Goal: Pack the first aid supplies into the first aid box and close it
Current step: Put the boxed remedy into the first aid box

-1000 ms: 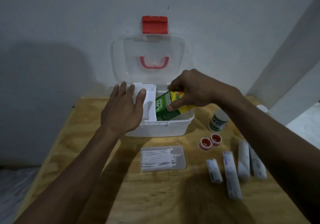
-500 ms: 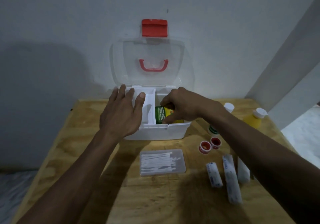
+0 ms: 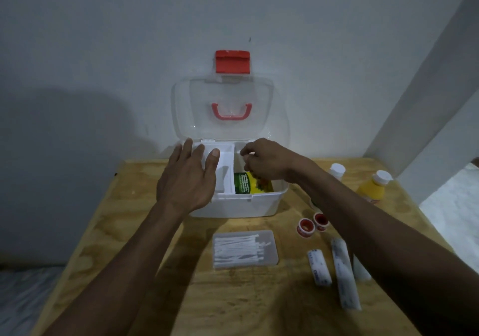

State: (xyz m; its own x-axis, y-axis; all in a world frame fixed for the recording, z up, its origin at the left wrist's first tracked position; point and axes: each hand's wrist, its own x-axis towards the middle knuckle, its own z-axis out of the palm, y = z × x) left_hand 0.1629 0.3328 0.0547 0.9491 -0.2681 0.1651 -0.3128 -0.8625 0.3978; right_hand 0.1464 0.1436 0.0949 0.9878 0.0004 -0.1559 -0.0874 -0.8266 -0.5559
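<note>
1. Left hand (image 3: 186, 180) lies flat with straight fingers on the white insert tray (image 3: 225, 169) in the first aid box (image 3: 241, 206).
2. Right hand (image 3: 264, 162), fingers loosely curled and holding nothing, hovers above the green-yellow packet (image 3: 246, 186) lying inside the box.

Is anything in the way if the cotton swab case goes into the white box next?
Nothing visible blocks it. The clear flat case of cotton swabs lies just in front of the white plastic first aid box, whose clear lid stands open. Only the right hand hovers over the opening.

Bare room: plywood table (image 3: 129, 232), plain wall (image 3: 103, 37).
</note>
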